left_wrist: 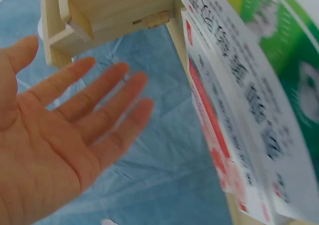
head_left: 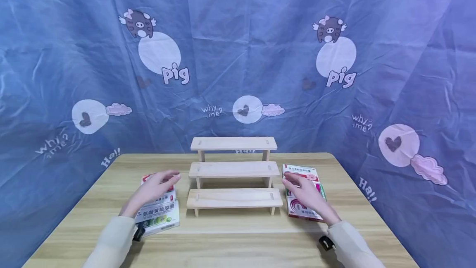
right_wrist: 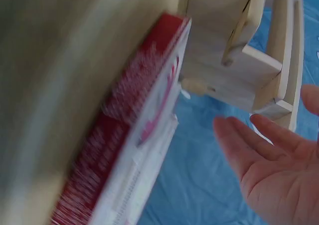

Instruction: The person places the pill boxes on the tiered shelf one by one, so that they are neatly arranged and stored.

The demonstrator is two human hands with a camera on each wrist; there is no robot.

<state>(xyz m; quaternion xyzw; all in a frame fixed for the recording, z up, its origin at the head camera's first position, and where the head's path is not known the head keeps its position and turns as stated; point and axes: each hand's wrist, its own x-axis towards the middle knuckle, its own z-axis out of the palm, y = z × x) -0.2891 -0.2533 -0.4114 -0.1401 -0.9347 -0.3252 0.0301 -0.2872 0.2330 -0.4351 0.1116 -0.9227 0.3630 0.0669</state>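
My left hand (head_left: 153, 189) is raised above a group of medicine boxes, its fingers apart and nothing in its grasp. Nearest the front there is a white and green medicine box (head_left: 160, 216); behind it, partly hidden by the hand, are red and white boxes (left_wrist: 212, 120). On the other side, my right hand (head_left: 308, 193) hovers over several more medicine boxes, also holding nothing. These include a dark red and white box (head_left: 297, 209) in front and a white and red box (head_left: 300, 170) at the back. In the right wrist view, the fingers of the right hand (right_wrist: 279, 170) look relaxed.
A three-step wooden display stand (head_left: 234, 198) stands mid-table between the two groups of boxes. The wooden table (head_left: 230, 243) reaches back to a blue printed curtain (head_left: 238, 61), which hangs behind it and at both sides.
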